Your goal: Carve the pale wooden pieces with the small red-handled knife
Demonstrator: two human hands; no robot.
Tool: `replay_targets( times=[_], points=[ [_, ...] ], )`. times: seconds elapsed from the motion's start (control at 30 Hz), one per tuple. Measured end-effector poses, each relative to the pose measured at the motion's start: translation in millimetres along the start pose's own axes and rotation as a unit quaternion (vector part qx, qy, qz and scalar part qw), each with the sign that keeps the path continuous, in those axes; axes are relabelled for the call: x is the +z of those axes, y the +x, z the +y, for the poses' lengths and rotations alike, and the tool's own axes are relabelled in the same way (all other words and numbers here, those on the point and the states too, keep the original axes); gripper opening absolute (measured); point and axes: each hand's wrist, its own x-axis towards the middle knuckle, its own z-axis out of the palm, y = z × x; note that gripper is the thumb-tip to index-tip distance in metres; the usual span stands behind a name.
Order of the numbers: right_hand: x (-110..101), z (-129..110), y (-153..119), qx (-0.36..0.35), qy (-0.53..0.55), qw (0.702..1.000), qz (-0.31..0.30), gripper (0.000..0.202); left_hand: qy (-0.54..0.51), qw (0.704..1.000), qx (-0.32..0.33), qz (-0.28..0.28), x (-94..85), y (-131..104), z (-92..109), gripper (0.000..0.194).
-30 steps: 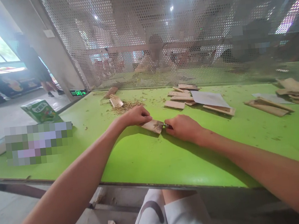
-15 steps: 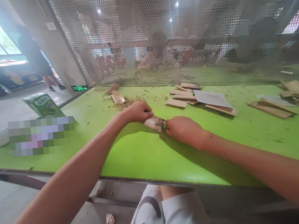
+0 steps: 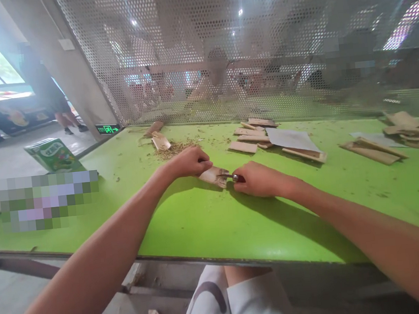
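My left hand (image 3: pixel 191 161) is closed on the far end of a flat, pale piece of wood or bamboo (image 3: pixel 213 175) and holds it just over the green table (image 3: pixel 186 223). My right hand (image 3: pixel 258 179) grips a small carving tool (image 3: pixel 237 178); a metal ferrule and a thin dark blade show. The blade lies on the piece's near right end, where the surface looks rough and dark. Most of the tool's handle is hidden in my fist. Brown shavings (image 3: pixel 174 150) are scattered beyond my left hand, beside another pale curved piece (image 3: pixel 161 141).
Several flat pale pieces (image 3: pixel 243 147) and a white sheet (image 3: pixel 292 139) lie behind my right hand. More brown strips (image 3: pixel 374 150) are farther right. A green carton (image 3: pixel 52 155) stands at the left. A perforated metal screen (image 3: pixel 184 46) borders the table's back edge.
The tool has drawn back a little to the right, so its ferrule and blade show more. Curled shavings on the piece's end are fewer. The whole view has shifted slightly.
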Motion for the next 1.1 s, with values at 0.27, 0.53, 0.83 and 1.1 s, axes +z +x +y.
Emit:
replay_targets(
  times=[0.27,0.53,0.83,1.1],
  points=[
    [9.5,-4.2,1.7,0.017,-0.074,0.994,0.077,0.029,-0.071,0.995,-0.042,-0.052,8.4,2.7,-7.4,0.037],
    [14.5,-10.5,6.3,0.024,-0.117,0.99,0.079,0.034,-0.009,0.999,-0.049,-0.011,11.6,6.0,0.3,0.032],
    [14.4,-17.6,3.5,0.038,-0.112,0.992,0.048,0.032,0.019,0.997,-0.072,0.004,6.3,0.7,13.5,0.032],
    [4.3,-22.8,-5.7,0.045,-0.103,0.994,0.013,0.028,0.135,0.988,-0.058,0.037,-0.5,-4.3,33.0,0.036]
  ],
)
